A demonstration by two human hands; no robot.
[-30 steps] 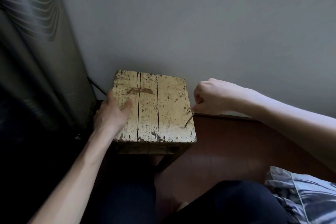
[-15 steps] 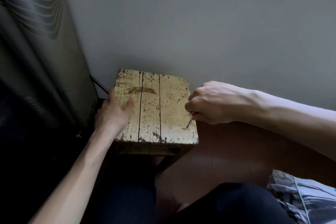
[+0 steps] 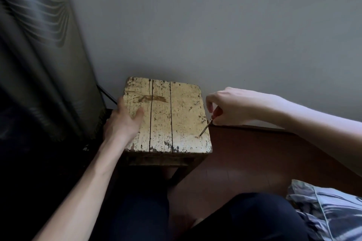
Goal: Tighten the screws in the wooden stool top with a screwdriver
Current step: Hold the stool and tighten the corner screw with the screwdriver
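Note:
A worn wooden stool top with chipped pale paint stands against the wall in the middle of the head view. My left hand grips its left edge, thumb lying on the top. My right hand holds a thin screwdriver by its reddish handle just off the stool's right edge. The shaft slants down and left, its tip resting on a screw near the front right corner. Another screw shows further back along the right side.
A dark curtain hangs at the left, close to the stool. The grey wall is right behind it. Reddish-brown floor lies to the right. My dark-trousered knees are in front, with a striped cushion at the bottom right.
My right hand has twisted on the screwdriver and its fingers have loosened and lifted, showing more of the shaft. The tip stays on the front right screw. My left hand has not moved.

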